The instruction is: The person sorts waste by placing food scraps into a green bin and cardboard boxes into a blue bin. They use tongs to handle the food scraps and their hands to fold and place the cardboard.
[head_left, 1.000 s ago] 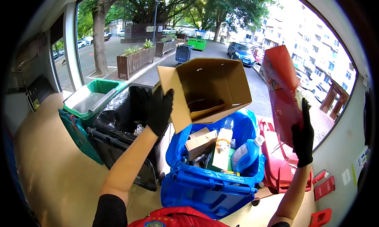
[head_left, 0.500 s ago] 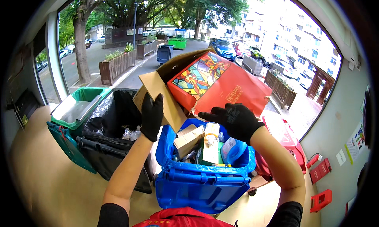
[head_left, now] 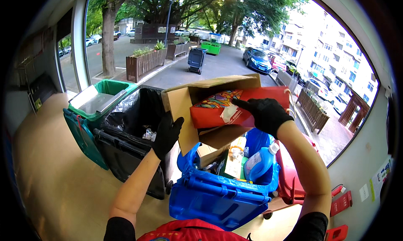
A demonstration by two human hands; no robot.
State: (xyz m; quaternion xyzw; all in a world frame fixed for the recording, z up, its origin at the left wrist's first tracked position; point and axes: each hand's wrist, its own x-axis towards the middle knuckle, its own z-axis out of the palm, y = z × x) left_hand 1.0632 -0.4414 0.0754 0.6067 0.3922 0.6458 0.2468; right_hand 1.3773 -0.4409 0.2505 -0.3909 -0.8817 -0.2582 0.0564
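Note:
A brown cardboard box (head_left: 181,104) is held up above the blue bin (head_left: 218,199), its opening turned toward me. My left hand (head_left: 166,136), in a black glove, is closed on the box's left flap. A red paper bag (head_left: 256,99) with a colourful stained-glass pattern lies folded inside the opening, with a whitish torn patch at its front. My right hand (head_left: 265,116), also gloved in black, grips the bag's right part, the index finger lying along it. Below, the blue bin holds a blue bottle (head_left: 259,164) and other cartons.
Left of the blue bin stand a black-lined bin (head_left: 121,155) and a green bin (head_left: 84,134). A red bin (head_left: 291,169) is close on the right. Beyond the opening are planters (head_left: 145,65), a dark wheeled bin (head_left: 196,60) and parked cars.
The red bag has tipped down and sits deeper in the box, with less of its front showing. The box has shifted right in view, the view itself turning slightly left.

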